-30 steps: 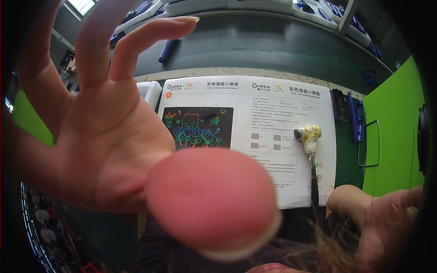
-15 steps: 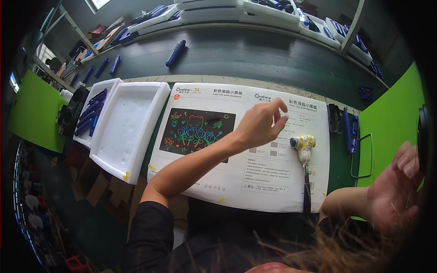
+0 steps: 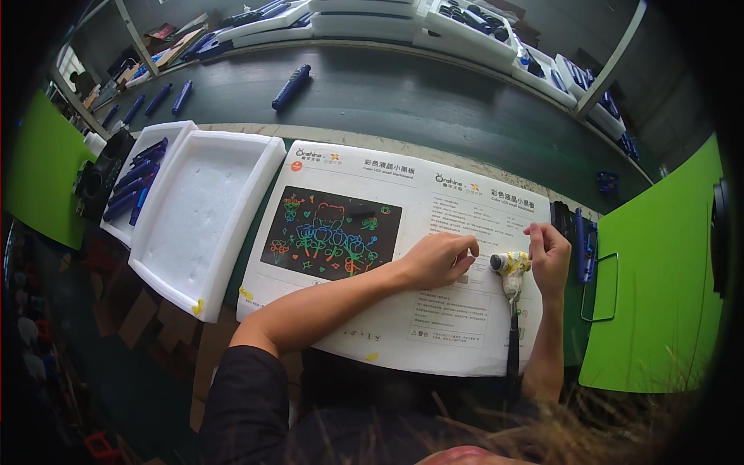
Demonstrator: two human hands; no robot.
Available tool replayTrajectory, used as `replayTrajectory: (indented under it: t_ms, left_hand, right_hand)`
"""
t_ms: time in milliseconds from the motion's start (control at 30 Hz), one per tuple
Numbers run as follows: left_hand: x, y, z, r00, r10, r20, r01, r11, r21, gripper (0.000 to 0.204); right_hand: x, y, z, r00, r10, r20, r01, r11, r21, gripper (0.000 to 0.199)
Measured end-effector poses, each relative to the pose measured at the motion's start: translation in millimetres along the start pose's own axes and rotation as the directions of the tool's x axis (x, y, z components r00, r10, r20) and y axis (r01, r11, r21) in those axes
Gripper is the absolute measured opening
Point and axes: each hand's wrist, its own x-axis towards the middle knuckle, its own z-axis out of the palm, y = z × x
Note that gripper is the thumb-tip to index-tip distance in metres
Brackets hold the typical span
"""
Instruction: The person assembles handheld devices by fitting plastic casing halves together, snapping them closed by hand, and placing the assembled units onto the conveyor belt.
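My left hand (image 3: 443,260) is over the white printed sheet (image 3: 380,318), right of the dark picture with coloured drawings. Its fingers curl together, and whatever they might hold is hidden. My right hand (image 3: 549,260) is closed just right of the hammer's head, fingers bent inward; I cannot make out anything in it. Between the hands lies a hammer (image 3: 513,291), its head wrapped in white and yellow material and its dark handle pointing toward me. Whether my right hand touches the hammer is unclear.
Left of the sheet stand a white foam tray (image 3: 205,209) and another tray of blue pen-like tubes (image 3: 138,182). More tubes (image 3: 291,87) lie on the dark conveyor belt (image 3: 387,85). Green panels (image 3: 659,287) flank the bench. Dark blue parts (image 3: 586,248) lie right of the sheet.
My right hand has come from the far right to beside the hammer, and its fingers have closed. My left hand has dropped lower over the sheet. The whole view has shifted slightly.
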Motion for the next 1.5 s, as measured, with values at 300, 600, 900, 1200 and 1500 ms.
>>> replayTrajectory:
  t_ms: [300,600,900,1200,1500]
  left_hand:
    - [-1.3,-13.4,-2.8,0.999,-0.02,-0.029,0.02,1.0,-0.008,0.007]
    - [13.7,1.1,-0.1,0.996,-0.077,0.045,0.078,0.997,-0.011,0.007]
    - [-0.7,0.2,-6.8,0.997,-0.077,0.022,0.077,0.997,-0.006,0.006]
    - [6.7,-1.0,0.9,0.998,-0.06,0.025,0.06,0.998,-0.005,0.005]
    - [11.8,1.3,-0.8,0.995,-0.084,0.045,0.083,0.996,0.018,0.006]
  right_hand:
    - [15.5,-70.5,-33.3,0.869,-0.457,-0.19,0.494,0.821,0.285,0.048]
    - [-3.5,-74.3,-103.8,0.744,-0.606,-0.281,0.668,0.678,0.306,0.045]
    - [-26.7,-84.7,-100.6,0.674,-0.647,-0.355,0.737,0.62,0.268,0.041]
    - [-25.5,-63.0,-116.2,0.675,-0.604,-0.423,0.73,0.632,0.261,0.037]
    - [7.6,-57.5,-116.9,0.689,-0.557,-0.464,0.707,0.659,0.258,0.034]
